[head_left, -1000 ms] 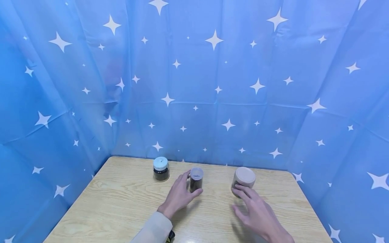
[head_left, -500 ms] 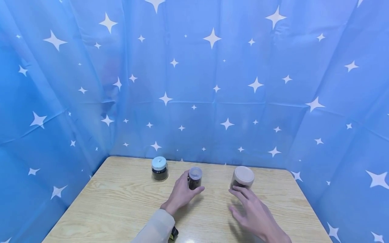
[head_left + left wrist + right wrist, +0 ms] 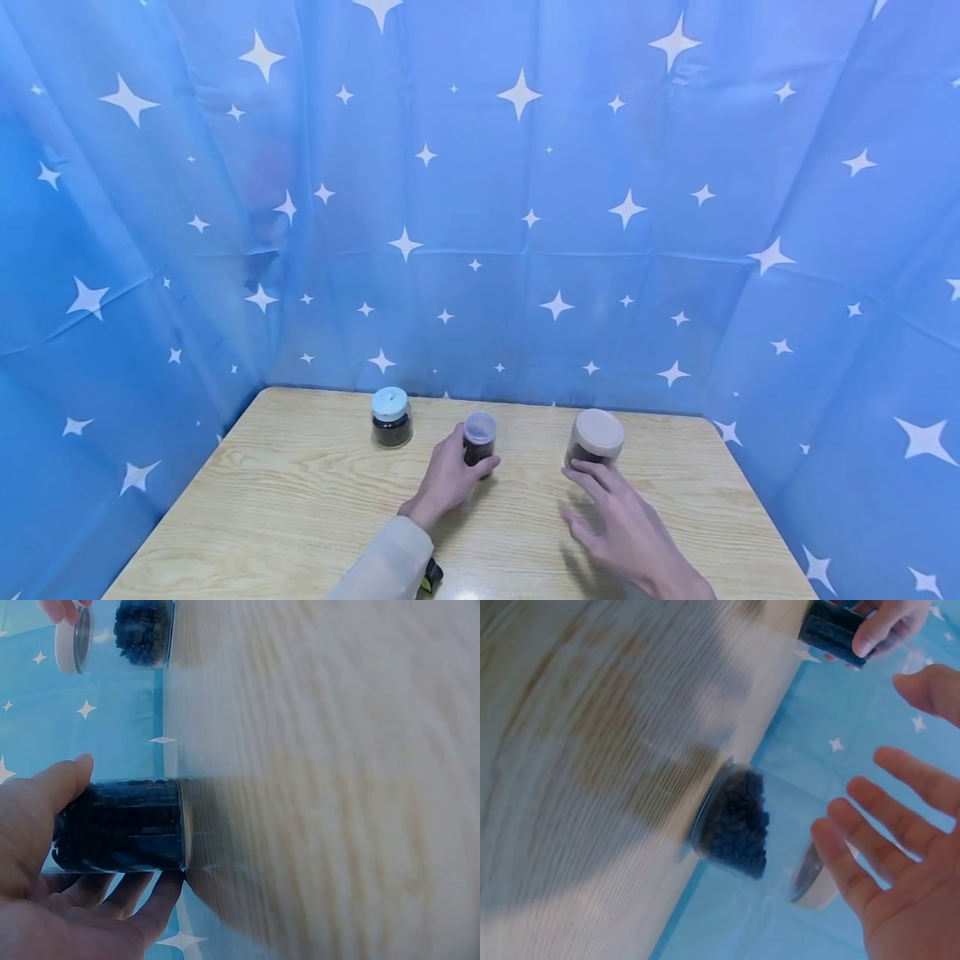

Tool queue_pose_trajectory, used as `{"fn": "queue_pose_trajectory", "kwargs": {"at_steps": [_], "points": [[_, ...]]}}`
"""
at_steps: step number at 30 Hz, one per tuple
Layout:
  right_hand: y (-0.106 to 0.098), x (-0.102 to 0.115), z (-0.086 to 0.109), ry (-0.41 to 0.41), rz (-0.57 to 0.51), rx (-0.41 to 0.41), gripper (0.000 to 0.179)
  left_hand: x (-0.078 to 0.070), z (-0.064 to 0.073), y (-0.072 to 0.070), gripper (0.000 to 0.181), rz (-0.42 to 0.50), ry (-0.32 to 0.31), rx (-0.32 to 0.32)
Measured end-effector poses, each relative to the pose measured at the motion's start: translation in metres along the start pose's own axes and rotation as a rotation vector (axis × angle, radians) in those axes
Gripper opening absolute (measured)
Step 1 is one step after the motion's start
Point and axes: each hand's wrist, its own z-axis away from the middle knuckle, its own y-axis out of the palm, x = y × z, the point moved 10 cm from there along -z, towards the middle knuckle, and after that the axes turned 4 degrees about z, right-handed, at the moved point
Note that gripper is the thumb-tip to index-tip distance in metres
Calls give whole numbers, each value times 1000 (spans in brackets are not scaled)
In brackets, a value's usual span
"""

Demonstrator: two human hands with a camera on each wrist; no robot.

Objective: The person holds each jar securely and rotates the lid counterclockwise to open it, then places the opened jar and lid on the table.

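On the wooden table (image 3: 300, 508) stands the slim jar (image 3: 479, 439), left hand (image 3: 447, 477) wrapped round it; right hand (image 3: 626, 529) has fingers spread by the wide jar (image 3: 596, 435) (blue-lidded jar (image 3: 392, 418) just chills further left).

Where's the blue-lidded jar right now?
In the head view, the blue-lidded jar stands near the back edge of the table, left of the narrow jar in the left hand.

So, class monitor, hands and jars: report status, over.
Left hand gripping middle jar. Right hand near white-lidded jar, not gripping, contact unclear. Blue-lidded jar off left, blocking neither hand.
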Motion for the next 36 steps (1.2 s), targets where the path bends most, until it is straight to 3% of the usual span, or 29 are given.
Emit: {"fn": "queue_pose_trajectory", "kwargs": {"at_steps": [11,24,36], "points": [[1,3,-7,3,-3,18,54,-6,4,1,63,31,-3,16],[9,15,-17,-7,3,28,56,-17,10,-2,64,45,36,12],[-1,30,-29,-47,-24,-23,58,-24,21,-4,65,49,64,-4]]}}
